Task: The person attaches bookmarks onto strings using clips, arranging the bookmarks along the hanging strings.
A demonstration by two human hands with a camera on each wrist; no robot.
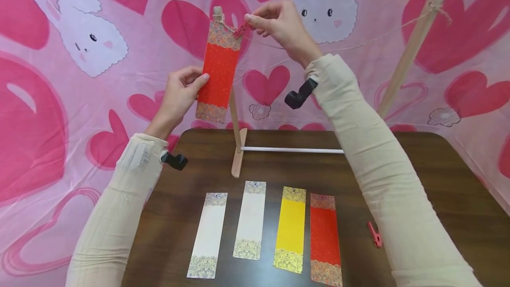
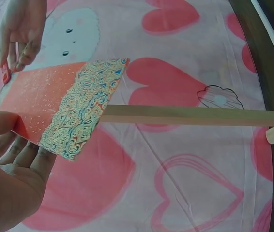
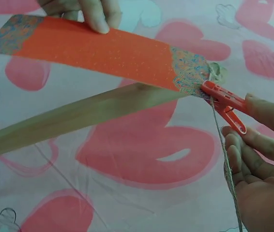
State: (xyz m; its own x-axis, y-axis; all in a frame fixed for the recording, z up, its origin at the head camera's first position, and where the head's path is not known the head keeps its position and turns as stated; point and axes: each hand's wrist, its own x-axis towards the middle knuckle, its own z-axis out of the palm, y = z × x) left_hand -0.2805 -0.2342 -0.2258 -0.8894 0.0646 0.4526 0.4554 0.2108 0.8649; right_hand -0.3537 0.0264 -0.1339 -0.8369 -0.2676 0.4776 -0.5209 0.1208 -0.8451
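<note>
A red paper strip (image 1: 220,74) with patterned ends hangs at a tilt by the left post's top. My left hand (image 1: 180,92) pinches its left edge between thumb and fingers. At the strip's top right corner a red clothespin (image 3: 226,99) is clamped, beside the twine (image 3: 228,164). My right hand (image 1: 284,25) pinches the clothespin's handles with thumb and forefinger. In the left wrist view the strip's patterned lower end (image 2: 81,106) juts past my left fingers.
A wooden post (image 1: 412,52) stands at right, and a white rod (image 1: 292,150) runs along the stand's base. On the brown table (image 1: 167,234) lie two white strips (image 1: 208,234) (image 1: 250,220), a yellow strip (image 1: 291,227), another red strip (image 1: 324,236) and a loose clothespin (image 1: 374,234).
</note>
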